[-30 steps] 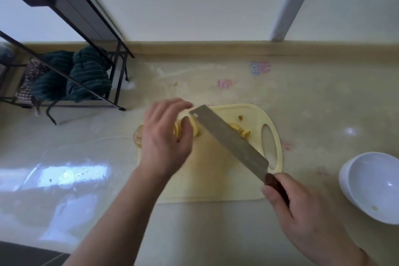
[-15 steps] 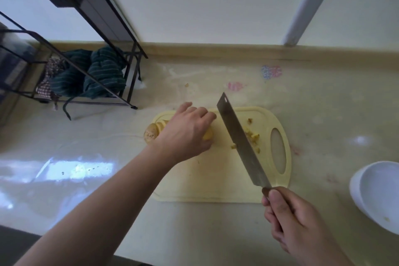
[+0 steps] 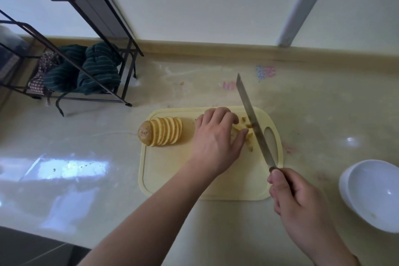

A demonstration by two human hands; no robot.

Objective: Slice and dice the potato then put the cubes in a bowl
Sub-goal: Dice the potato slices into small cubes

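A sliced potato (image 3: pixel 160 131) lies fanned in a row at the left of the pale yellow cutting board (image 3: pixel 172 175). My left hand (image 3: pixel 218 136) rests on potato slices (image 3: pixel 235 130) near the board's right side, fingers curled over them. Small cut pieces (image 3: pixel 249 136) lie beside the blade. My right hand (image 3: pixel 295 198) grips the handle of a cleaver (image 3: pixel 251 123), blade edge-down just right of my left fingertips. A white bowl (image 3: pixel 373 194) sits at the right on the counter.
A black wire rack (image 3: pixel 71 54) holding dark green striped cloths (image 3: pixel 95 71) stands at the back left of the glossy beige counter (image 3: pixel 86 157). The wall runs along the back. The counter's front edge shows at the bottom left.
My left hand left the sliced potato row and slid right onto slices beside the knife. The cleaver turned more upright and shifted right with it.
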